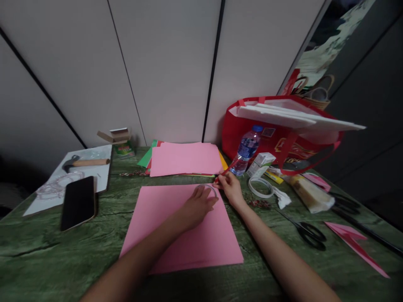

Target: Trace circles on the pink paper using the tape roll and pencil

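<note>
A pink sheet of paper (185,247) lies flat in front of me, with the edge of what may be a second sheet under its near side. My left hand (198,206) rests on its upper right part, fingers stretched out over a thin grey ring (215,189). Most of that ring is hidden under the hand, so its kind is unclear. At the sheet's far right corner, my right hand (231,189) is closed round a slim red pencil or pen (233,162), which slants up toward a water bottle (248,147). Its lower tip is hard to make out.
Behind lies a stack of coloured paper (185,159). To the left are a phone (78,203), a hammer (90,162) and a small box (124,147). Rightward are a tape roll (261,195), scissors (310,235), folded pink paper (355,243) and a red bag (233,126).
</note>
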A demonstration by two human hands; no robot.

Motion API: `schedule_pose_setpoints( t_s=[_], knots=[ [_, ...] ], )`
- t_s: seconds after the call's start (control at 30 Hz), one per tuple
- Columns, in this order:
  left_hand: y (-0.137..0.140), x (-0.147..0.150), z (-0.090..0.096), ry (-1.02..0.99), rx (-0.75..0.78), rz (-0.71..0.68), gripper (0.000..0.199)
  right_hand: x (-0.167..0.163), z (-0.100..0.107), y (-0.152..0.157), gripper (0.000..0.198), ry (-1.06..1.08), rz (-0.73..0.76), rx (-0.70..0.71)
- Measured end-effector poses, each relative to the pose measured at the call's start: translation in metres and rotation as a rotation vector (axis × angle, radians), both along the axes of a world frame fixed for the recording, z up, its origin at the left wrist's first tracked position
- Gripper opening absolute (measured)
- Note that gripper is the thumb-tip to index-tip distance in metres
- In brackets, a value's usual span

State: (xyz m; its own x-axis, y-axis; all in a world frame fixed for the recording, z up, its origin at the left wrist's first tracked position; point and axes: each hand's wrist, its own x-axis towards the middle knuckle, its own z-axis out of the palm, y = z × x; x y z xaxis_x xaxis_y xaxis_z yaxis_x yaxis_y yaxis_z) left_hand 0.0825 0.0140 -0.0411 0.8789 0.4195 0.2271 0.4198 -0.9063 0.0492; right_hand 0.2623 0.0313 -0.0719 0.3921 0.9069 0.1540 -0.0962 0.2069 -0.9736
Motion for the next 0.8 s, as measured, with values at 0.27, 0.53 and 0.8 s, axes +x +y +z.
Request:
schedule_pose_setpoints(
  t_s=[0.27,0.53,0.8],
  knots=[
    [0.004,0.003,0.002,0.082,-0.043,0.055,0.042,-0.006,-0.005,0.012,0.039,-0.025,0.045,-0.024],
    [0.01,0.003,0.006,0.063,-0.08,0.061,0.023,-0.008,-0.005,0.021,0.037,-0.122,0.077,-0.039],
    [0.016,0.003,0.016,0.099,-0.098,0.027,0.019,0.008,-0.003,-0.002,0.043,-0.103,0.053,-0.073]
  ],
)
